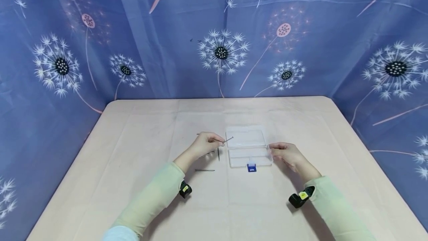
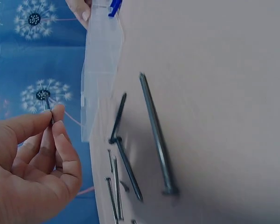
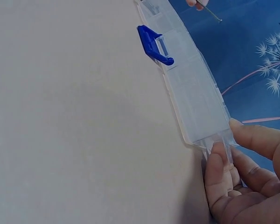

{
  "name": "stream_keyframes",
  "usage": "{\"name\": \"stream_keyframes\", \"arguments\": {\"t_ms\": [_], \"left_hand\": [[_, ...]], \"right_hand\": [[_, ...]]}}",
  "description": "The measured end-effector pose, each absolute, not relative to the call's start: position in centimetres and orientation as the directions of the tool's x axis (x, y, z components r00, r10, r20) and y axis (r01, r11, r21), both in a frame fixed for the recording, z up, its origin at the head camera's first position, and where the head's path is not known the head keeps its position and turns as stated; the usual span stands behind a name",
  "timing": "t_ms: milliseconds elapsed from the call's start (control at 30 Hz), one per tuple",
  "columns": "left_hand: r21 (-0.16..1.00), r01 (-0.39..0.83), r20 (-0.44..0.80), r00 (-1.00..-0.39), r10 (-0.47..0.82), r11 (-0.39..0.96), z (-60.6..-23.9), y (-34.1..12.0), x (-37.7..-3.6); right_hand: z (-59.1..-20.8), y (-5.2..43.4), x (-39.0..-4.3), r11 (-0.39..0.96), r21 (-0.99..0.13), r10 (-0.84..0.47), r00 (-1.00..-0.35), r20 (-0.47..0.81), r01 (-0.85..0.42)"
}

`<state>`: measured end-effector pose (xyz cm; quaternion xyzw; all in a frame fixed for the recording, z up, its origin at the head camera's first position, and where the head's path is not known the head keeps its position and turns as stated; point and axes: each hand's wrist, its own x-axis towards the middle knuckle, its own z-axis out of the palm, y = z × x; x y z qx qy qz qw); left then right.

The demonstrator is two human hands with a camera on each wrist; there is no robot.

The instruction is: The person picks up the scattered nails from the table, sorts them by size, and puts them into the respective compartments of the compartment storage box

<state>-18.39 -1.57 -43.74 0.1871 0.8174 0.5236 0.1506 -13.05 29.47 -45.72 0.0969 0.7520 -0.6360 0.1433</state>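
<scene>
Here, starting at the left, several loose nails (image 1: 204,170) lie on the table (image 1: 133,196) just beside the left hand (image 1: 204,145); in the left wrist view they show as a scatter of long and short shafts, most lying roughly parallel, with the longest nail (image 2: 156,135) nearest the camera's right. The left hand pinches one nail (image 1: 228,140) between thumb and fingertips (image 2: 58,114), the other fingers curled loosely behind. The held nail's shaft points to the person's right, with its free end over the near left corner of the lid of the clear plastic box (image 1: 249,146). So the box lies directly along the nail's long axis, just beside the grip, and the left hand is the nearer one to the open tray.

The box sits open and flat, lid hinged away from the person, with a blue latch (image 1: 251,167) on its near edge. At its right end the right hand (image 1: 289,156) holds the box's short side, thumb on top and fingers (image 3: 219,172) curled against the end wall, as the right wrist view shows.

Hard to make out: whether anything already lies in the box, since its walls are see-through and pale against the table. The head of the held nail is hidden in the fingers in the head view, and the left wrist view shows only a short stub of it.
</scene>
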Motion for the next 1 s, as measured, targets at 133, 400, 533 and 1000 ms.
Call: {"name": "stream_keyframes", "arguments": {"t_ms": [133, 400, 533, 1000], "left_hand": [[0.899, 0.173, -0.048, -0.875, 0.483, 0.403, -43.7, -0.7, -18.4], [0.882, 0.182, -0.076, -0.856, 0.512, 0.435, -43.3, 1.0, -18.5], [0.895, 0.178, -0.075, -0.844, 0.531, 0.410, -43.4, 1.8, -18.6], [0.871, 0.190, -0.081, -0.853, 0.515, 0.453, -43.8, 3.8, -18.9]], "right_hand": [[-45.7, 29.4, -13.0, 0.193, -0.927, -0.022, -0.943, -0.333, 0.322], [-45.7, 29.4, -12.9, 0.188, -0.925, 0.014, -0.943, -0.333, 0.330], [-45.7, 29.4, -12.9, 0.212, -0.920, 0.022, -0.943, -0.331, 0.328], [-45.6, 28.9, -13.0, 0.231, -0.909, 0.042, -0.936, -0.348, 0.348]]}}
